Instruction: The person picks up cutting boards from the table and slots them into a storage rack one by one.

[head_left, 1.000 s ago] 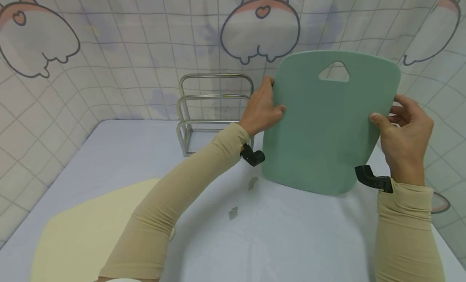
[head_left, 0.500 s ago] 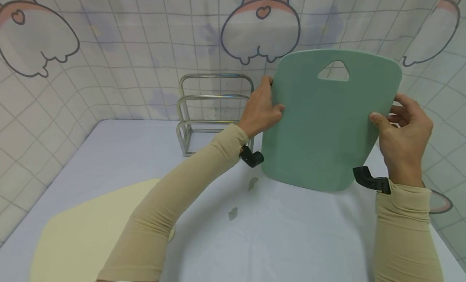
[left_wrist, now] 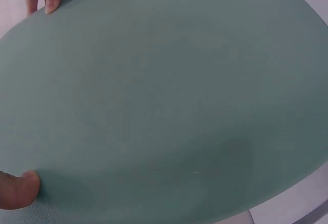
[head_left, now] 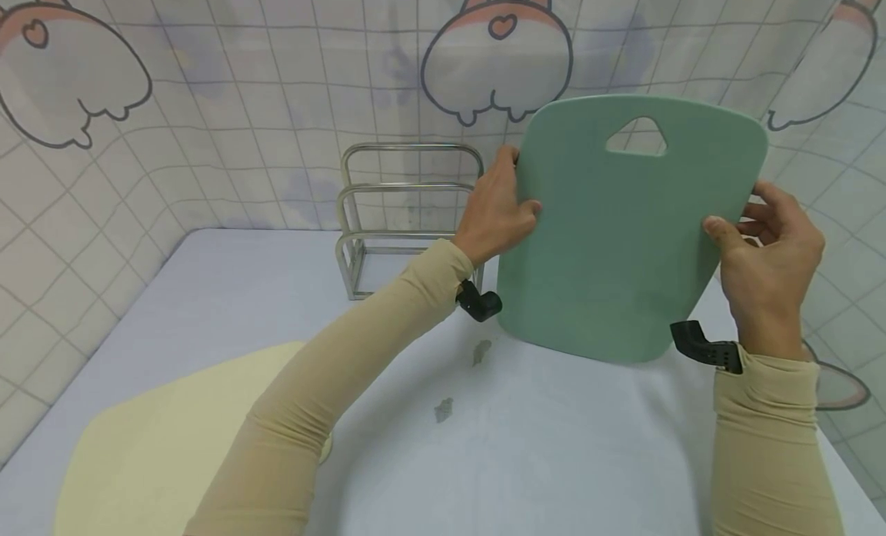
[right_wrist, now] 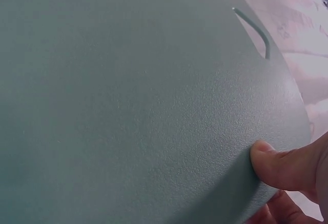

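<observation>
Between both hands a green cutting board stands nearly upright, its cut-out handle hole at the top. My left hand grips its left edge, thumb on the near face and fingers behind. At the right edge my right hand pinches the board between thumb and fingers. The board fills most of the left wrist view, where the left thumb lies on its face. In the right wrist view the right thumb presses the face, with fingers partly hidden behind the edge. Whether the lower edge touches the table cannot be made out.
A metal wire rack with several upright loops stands left of the board, partly behind the left hand. A pale yellow sheet-like board lies on the white table at the front left, partly under the left forearm. A patterned tile-print curtain surrounds the table.
The board's lower edge has risen slightly in view. Both hands keep their hold on it and barely move.
</observation>
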The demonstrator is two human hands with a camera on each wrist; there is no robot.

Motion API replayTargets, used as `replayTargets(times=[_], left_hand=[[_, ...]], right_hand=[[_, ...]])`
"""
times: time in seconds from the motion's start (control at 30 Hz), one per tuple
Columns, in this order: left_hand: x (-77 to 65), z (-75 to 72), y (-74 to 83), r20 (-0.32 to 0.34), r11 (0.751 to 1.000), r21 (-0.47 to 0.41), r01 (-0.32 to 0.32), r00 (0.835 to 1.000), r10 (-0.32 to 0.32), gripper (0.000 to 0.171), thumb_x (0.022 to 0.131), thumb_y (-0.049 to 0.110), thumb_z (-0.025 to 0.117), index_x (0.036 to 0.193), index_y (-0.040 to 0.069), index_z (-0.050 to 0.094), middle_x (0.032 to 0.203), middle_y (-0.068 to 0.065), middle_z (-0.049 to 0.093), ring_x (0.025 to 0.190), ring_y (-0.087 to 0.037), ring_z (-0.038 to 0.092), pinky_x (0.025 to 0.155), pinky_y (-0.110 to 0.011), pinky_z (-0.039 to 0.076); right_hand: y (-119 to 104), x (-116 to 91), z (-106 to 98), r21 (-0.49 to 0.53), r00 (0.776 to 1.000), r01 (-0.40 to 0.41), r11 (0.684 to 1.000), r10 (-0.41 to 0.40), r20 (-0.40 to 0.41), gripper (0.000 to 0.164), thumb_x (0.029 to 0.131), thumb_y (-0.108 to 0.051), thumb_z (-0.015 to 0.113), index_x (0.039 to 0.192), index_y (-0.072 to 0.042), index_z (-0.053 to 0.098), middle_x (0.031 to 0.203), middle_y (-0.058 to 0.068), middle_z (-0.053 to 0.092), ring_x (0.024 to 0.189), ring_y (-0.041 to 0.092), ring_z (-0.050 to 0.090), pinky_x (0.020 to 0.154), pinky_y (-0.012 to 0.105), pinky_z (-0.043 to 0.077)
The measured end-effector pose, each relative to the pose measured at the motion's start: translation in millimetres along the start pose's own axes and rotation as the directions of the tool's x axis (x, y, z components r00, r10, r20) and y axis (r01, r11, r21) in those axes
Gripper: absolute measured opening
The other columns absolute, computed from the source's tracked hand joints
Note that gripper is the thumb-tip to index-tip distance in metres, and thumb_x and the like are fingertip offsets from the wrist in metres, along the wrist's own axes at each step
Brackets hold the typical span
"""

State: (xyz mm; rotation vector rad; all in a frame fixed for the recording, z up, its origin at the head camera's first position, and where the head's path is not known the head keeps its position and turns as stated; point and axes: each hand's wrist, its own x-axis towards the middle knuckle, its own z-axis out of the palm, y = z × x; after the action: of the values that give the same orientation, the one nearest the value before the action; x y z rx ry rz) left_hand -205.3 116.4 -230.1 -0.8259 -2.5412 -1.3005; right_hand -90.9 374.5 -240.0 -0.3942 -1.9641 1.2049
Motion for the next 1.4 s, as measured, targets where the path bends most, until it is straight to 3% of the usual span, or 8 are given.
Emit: replayTargets(times=[0.4, 1.07, 1.4], left_hand=[[-1.0, 0.4, -3.1, -0.022, 1.000, -0.022, 0.001, 1.000, -0.002, 0.055, 0.095, 0.004, 0.066, 0.143, 0.003, 0.039, 0.138, -0.016, 0.060, 0.125, -0.028, 0.064, 0.103, -0.038, 0.056], [4.2, -5.8, -2.5, -0.038, 0.998, 0.013, -0.066, 0.997, 0.067, 0.053, 0.095, 0.005, 0.069, 0.141, 0.001, 0.041, 0.137, -0.015, 0.060, 0.125, -0.026, 0.063, 0.106, -0.034, 0.053], [5.5, -7.3, -8.4, -0.043, 0.997, 0.024, -0.075, 0.996, 0.076, 0.054, 0.094, 0.005, 0.069, 0.141, 0.002, 0.042, 0.137, -0.014, 0.059, 0.126, -0.025, 0.062, 0.107, -0.034, 0.052]], right_hand=[[-0.6, -3.5, 4.6, -0.021, 1.000, 0.017, 1.000, -0.018, -0.019, 0.054, 0.090, 0.004, 0.074, 0.136, -0.024, 0.067, 0.100, -0.022, 0.063, 0.085, 0.001, 0.058, 0.070, 0.010, 0.045], [0.9, -8.5, 9.6, -0.094, 0.995, 0.080, 0.992, -0.085, -0.059, 0.052, 0.095, -0.001, 0.070, 0.139, -0.029, 0.064, 0.105, -0.028, 0.059, 0.090, -0.003, 0.056, 0.079, 0.015, 0.044], [3.8, -5.0, 14.4, -0.045, 0.997, 0.071, 0.996, -0.073, -0.037, 0.053, 0.093, 0.002, 0.071, 0.137, -0.027, 0.065, 0.102, -0.024, 0.061, 0.087, -0.001, 0.058, 0.077, 0.015, 0.046]])
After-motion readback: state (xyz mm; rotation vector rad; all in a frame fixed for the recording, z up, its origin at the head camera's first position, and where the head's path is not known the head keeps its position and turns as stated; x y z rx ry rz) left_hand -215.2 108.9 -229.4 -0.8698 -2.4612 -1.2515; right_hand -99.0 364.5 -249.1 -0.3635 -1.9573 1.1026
